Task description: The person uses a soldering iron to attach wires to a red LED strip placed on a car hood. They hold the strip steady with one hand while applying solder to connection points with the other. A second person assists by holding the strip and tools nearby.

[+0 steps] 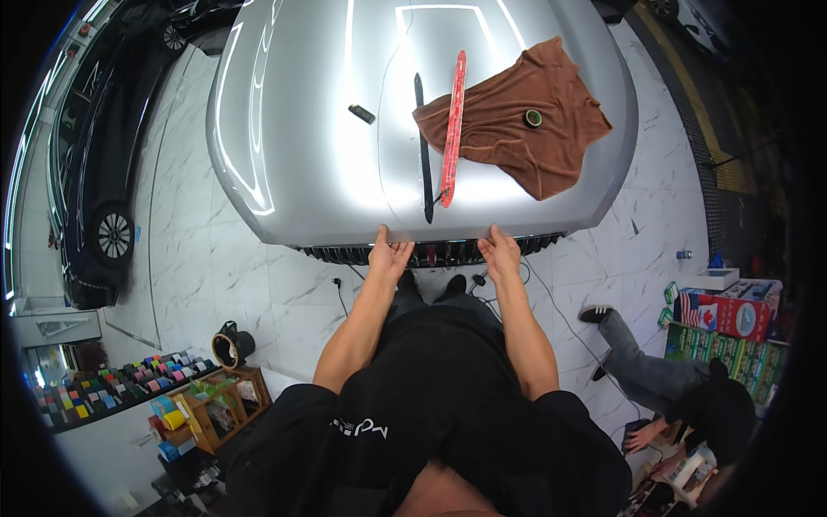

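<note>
The silver car hood (310,185) spreads out in front of me. At its front edge, left of the middle, my left hand (390,253) has its thumb up against the lip and its fingers turned inward below it. My right hand (501,251) grips the same edge farther right, thumb on top and fingers below. Just under the lip runs the black grille (345,255). On the hood lie a long black strip (424,164) and a long red strip (453,129), side by side. The red one partly overlaps a brown cloth (543,129).
A small round dark tin (532,118) sits on the cloth, and a small black object (362,114) lies on the hood. Cables (560,314) cross the tiled floor. Another person (680,379) is low down at the right. A dark car (103,172) stands at the left.
</note>
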